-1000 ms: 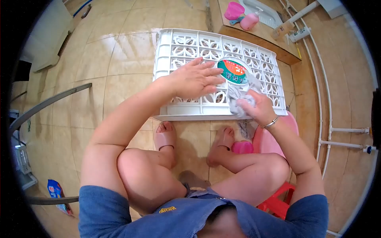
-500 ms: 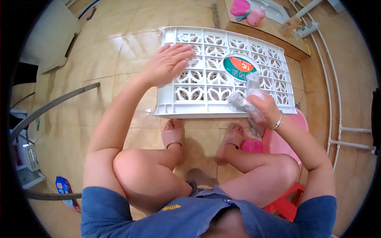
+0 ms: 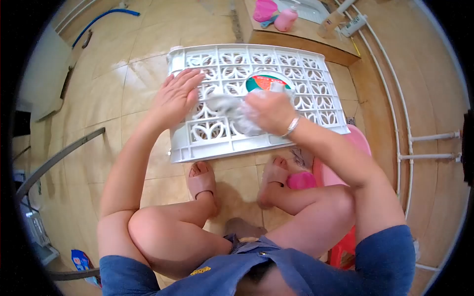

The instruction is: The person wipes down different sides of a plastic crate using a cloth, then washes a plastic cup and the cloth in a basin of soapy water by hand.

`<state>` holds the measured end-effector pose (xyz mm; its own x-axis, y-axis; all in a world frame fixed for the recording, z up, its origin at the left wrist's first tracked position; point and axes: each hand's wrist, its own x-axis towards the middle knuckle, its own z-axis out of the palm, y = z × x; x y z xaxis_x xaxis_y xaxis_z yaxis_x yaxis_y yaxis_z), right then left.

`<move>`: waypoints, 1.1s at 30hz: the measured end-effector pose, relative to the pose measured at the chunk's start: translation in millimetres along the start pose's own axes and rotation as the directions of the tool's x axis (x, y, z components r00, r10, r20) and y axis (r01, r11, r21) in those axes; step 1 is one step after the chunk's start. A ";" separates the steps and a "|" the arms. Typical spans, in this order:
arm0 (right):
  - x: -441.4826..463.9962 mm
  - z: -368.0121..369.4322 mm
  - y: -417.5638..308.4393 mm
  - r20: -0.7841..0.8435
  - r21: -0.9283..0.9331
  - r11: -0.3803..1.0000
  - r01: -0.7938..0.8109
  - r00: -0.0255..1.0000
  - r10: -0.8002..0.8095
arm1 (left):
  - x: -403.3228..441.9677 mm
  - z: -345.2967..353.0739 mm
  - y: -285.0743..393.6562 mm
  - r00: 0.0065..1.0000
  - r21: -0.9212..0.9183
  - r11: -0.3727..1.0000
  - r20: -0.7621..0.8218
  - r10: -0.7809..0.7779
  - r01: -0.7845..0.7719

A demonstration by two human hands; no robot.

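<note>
A white plastic crate (image 3: 237,143) with a leaf-pattern lattice lies in front of my feet, its patterned side facing up. My left hand (image 3: 177,97) rests on the crate's left edge, fingers stretched out and holding nothing. Bunched in my right hand (image 3: 271,111) is a wet-looking whitish-grey cloth (image 3: 224,104), pressed against the lattice and smeared by motion. Part of the oval green and red label (image 3: 256,84) on the crate is hidden behind this hand and the cloth.
By my right leg are a pink basin (image 3: 359,143), a small magenta container (image 3: 301,181) and a red stool (image 3: 340,249). A pink pump bottle (image 3: 286,18) stands on a ledge behind the crate. White pipes (image 3: 402,128) run along the right; a curved metal bar (image 3: 59,158) is at left.
My right hand has swept the cloth leftward across the crate, from its right front part towards the middle. My left hand stays at the crate's left edge. The whole view has shifted somewhat.
</note>
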<state>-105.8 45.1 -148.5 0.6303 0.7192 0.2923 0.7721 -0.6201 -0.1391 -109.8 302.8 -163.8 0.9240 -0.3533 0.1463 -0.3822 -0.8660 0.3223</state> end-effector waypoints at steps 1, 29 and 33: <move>-13.2 -5.6 22.6 -0.020 -0.081 0.997 0.019 1.000 -0.021 | -0.6 -1.7 -0.6 1.000 -0.005 1.000 -0.001 0.016 -0.016; -167.5 -73.0 54.2 -0.292 0.639 0.563 -0.524 0.512 0.808 | -12.3 34.3 154.8 0.905 0.295 0.857 0.166 0.391 -0.424; -233.2 -80.8 75.0 -0.499 0.710 0.544 -0.447 0.226 0.837 | -11.6 43.1 141.9 0.890 0.345 0.820 0.183 0.418 -0.456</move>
<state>-201.4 -194.5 -150.7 0.7482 -0.5125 0.4214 0.1959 -0.4361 -0.8783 -174.2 168.8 -160.0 0.6646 -0.7412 0.0941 -0.7308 -0.6711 -0.1245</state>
